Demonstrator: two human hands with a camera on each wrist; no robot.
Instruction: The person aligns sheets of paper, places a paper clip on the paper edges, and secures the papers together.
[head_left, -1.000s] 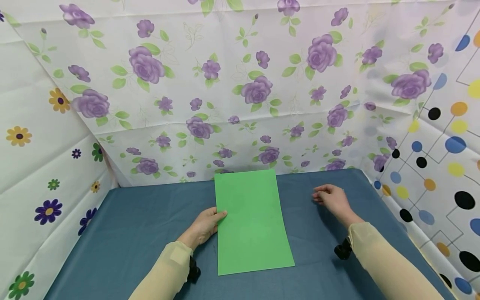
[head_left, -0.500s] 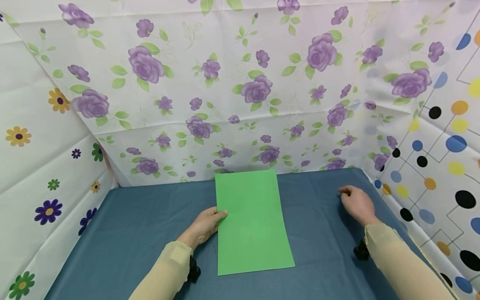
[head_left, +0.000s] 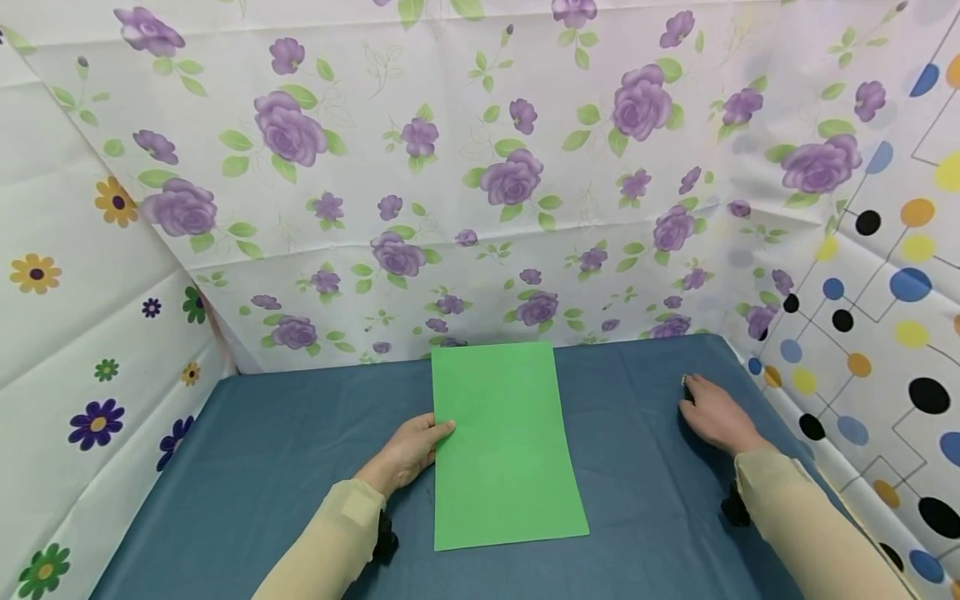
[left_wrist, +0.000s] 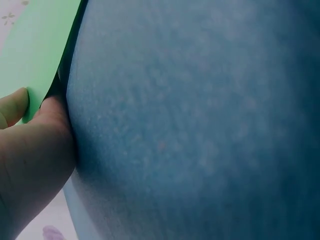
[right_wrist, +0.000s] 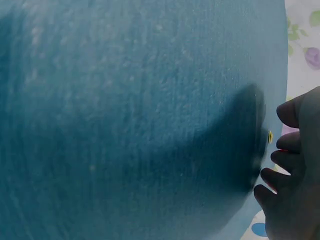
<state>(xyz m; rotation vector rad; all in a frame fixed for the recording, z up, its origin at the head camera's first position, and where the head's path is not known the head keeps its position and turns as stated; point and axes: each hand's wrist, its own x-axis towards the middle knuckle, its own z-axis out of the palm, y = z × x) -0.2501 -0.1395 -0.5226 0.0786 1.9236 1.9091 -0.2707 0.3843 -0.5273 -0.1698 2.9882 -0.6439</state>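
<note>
A plain green sheet of paper or thin card (head_left: 506,450) stands over the middle of the blue-covered table. My left hand (head_left: 408,450) pinches its left edge, thumb on the face and fingers behind. The left wrist view shows that edge of the green sheet (left_wrist: 40,45) between thumb and fingers. At the far right, my right hand (head_left: 720,412) is low over the tabletop, fingers loosely bent and spread. By its fingertips is a tiny yellowish thing (head_left: 684,381), too small to name. In the right wrist view this yellow speck (right_wrist: 270,136) appears apart from the fingers.
Blue cloth (head_left: 300,442) covers the table. A white backdrop with purple flowers (head_left: 465,183) rises at the back edge. Side cloths hang left, with daisies (head_left: 75,333), and right, with coloured dots (head_left: 885,317). Black cameras sit at both wrists.
My right hand has moved right, away from the green sheet, and its fingers have loosened. The tiny yellowish thing now shows at its fingertips. The left hand and sheet have stayed nearly still.
</note>
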